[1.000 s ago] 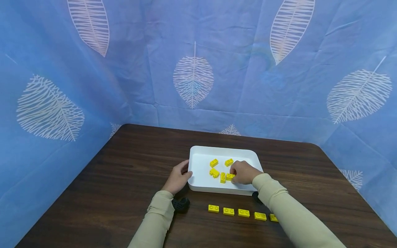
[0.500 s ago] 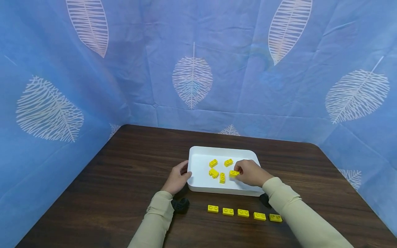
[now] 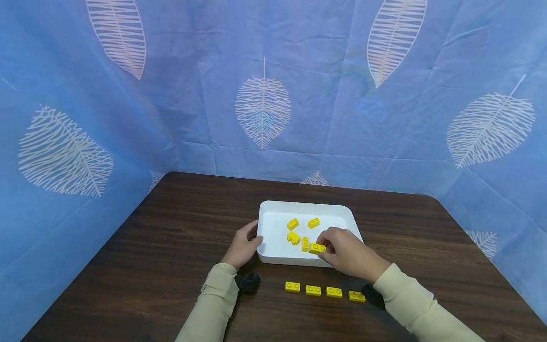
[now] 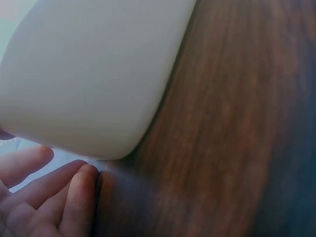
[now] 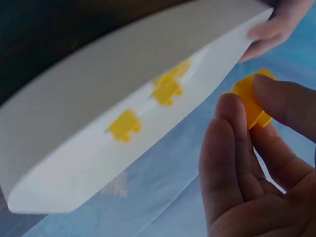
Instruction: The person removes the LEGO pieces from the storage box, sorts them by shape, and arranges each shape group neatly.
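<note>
A white tray (image 3: 295, 261) lies on the dark wooden table, with several yellow two-stud toy bricks (image 3: 293, 238) scattered inside. My left hand (image 3: 240, 246) grips the tray's left end, its thumb at the rim and its fingers by the outer wall. Over the tray's front part, my right hand (image 3: 347, 251) pinches another yellow brick (image 5: 251, 98) between thumb and fingertips. In the head view this held brick overlaps the tray beside an upright-looking brick (image 3: 305, 244). The right wrist view shows it raised above the tray's rim, studs partly hidden by fingers.
In front of the tray, several yellow bricks (image 3: 334, 292) form a spaced row on the table (image 3: 205, 204). Black wrist devices (image 3: 248, 283) sit at both cuffs, and the right one covers the row's right end. A blue leaf-print cloth (image 3: 213, 118) surrounds the table's back and sides.
My right hand has picked the brick up off the tray floor and brought it toward the tray's front edge. The right forearm now hides the row's rightmost brick. My left hand stays in place.
</note>
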